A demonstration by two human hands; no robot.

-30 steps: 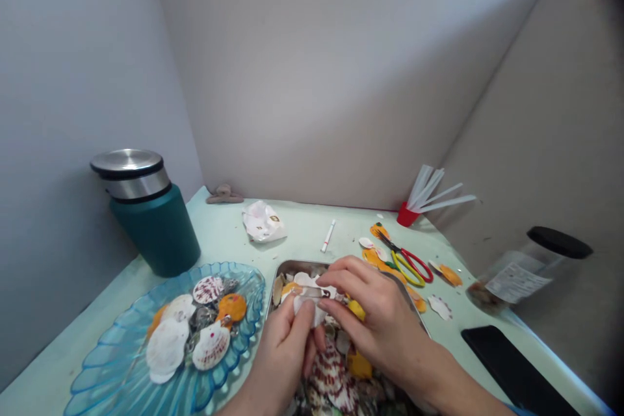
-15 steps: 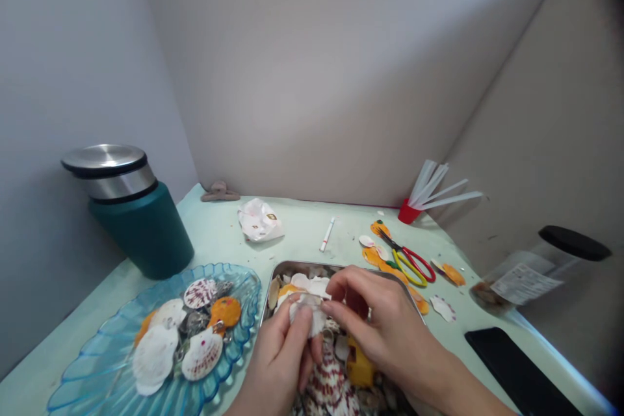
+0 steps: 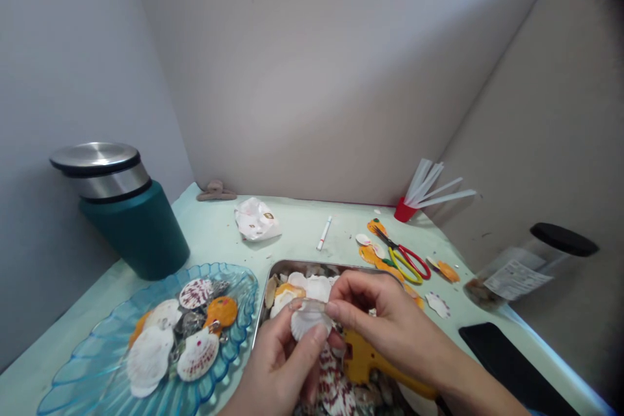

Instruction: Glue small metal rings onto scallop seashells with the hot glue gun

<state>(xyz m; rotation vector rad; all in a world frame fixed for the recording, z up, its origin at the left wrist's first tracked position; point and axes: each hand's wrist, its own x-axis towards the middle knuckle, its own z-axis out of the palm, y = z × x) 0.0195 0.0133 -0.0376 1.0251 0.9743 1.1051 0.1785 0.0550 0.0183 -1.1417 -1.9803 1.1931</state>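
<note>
A small white scallop shell [image 3: 308,320] is pinched between the thumb and fingers of my left hand [image 3: 287,354]. The thumb and forefinger of my right hand [image 3: 373,309] close on the shell's upper right edge, where a thin translucent piece seems to lie along the rim. Both hands are over a metal tray [image 3: 260,312] filled with shells. Inside it, a red-and-white striped shell [image 3: 334,387] shows below the held one. A yellow glue gun [image 3: 363,361] rests beneath my right hand, partly hidden by it.
At left are a blue shell-shaped dish [image 3: 92,377] with decorated shells and a teal bottle [image 3: 136,227]. Scissors [image 3: 407,260] lie among orange shells on the right. Beyond are a red cup [image 3: 404,210] of glue sticks, a clear jar [image 3: 517,273] and a black phone [image 3: 507,364].
The white shell has been turned so that more of its ribbed face shows. My left thumb has moved lower on it. More of the yellow glue gun is visible, and the view has shifted slightly.
</note>
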